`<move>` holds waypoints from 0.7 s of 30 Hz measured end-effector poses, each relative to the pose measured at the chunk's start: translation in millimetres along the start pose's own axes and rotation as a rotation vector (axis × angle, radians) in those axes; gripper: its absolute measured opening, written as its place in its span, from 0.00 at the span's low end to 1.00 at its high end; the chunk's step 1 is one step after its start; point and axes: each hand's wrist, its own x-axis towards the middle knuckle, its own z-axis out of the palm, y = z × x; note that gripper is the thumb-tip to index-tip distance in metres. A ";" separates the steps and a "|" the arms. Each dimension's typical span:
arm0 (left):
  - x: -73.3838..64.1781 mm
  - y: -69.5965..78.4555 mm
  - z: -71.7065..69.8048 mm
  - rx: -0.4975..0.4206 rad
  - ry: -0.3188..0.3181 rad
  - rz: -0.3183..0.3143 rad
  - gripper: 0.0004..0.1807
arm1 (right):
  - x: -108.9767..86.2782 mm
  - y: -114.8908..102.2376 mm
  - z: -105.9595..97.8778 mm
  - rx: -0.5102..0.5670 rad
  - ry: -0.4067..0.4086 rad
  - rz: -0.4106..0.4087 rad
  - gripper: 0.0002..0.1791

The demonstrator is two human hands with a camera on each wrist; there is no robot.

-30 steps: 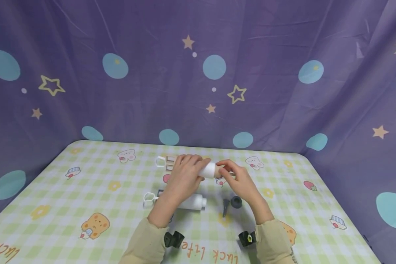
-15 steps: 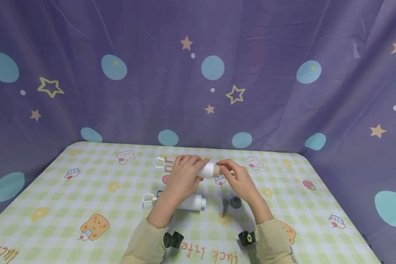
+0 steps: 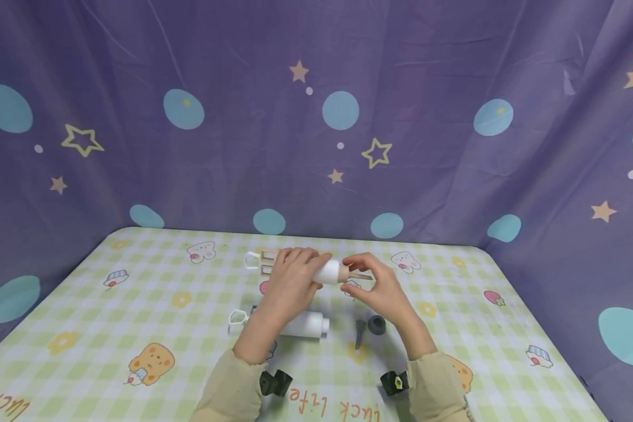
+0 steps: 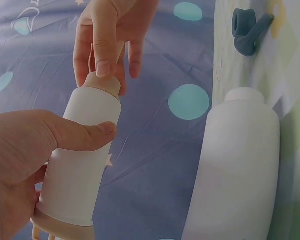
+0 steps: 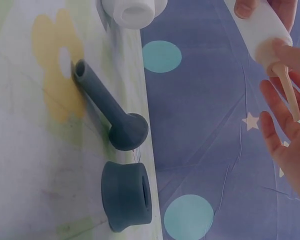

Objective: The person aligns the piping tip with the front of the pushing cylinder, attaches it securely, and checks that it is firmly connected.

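My left hand [image 3: 294,281] grips a white syringe-like tube [image 4: 82,170] round its barrel, thumb across the front. The tube has a beige collar [image 4: 65,227] and, at its rear, a white pull ring [image 3: 252,261]. At its right end sits a beige nozzle cap [image 3: 343,274] with a slim spout [image 5: 289,95]. My right hand [image 3: 377,287] curves round that cap, thumb below and forefinger above, while its other fingers are spread. The spout points into the palm. The left hand hides the middle of the barrel.
A second white tube [image 3: 307,324] with a grey collar lies on the checked tablecloth [image 3: 206,351], partly behind the left forearm. To its right lie a loose dark grey nozzle [image 5: 107,102] and a dark grey ring cap [image 5: 126,195]. A purple curtain [image 3: 242,146] hangs behind.
My right thumb and fingers have loosened from a close pinch to a wider curve, so the spout shows. The tube has shifted slightly left with my left hand.
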 end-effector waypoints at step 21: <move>0.1 0.5 1.0 0.004 0.017 0.012 0.30 | -0.5 10.2 -0.1 -0.015 -0.020 0.045 0.16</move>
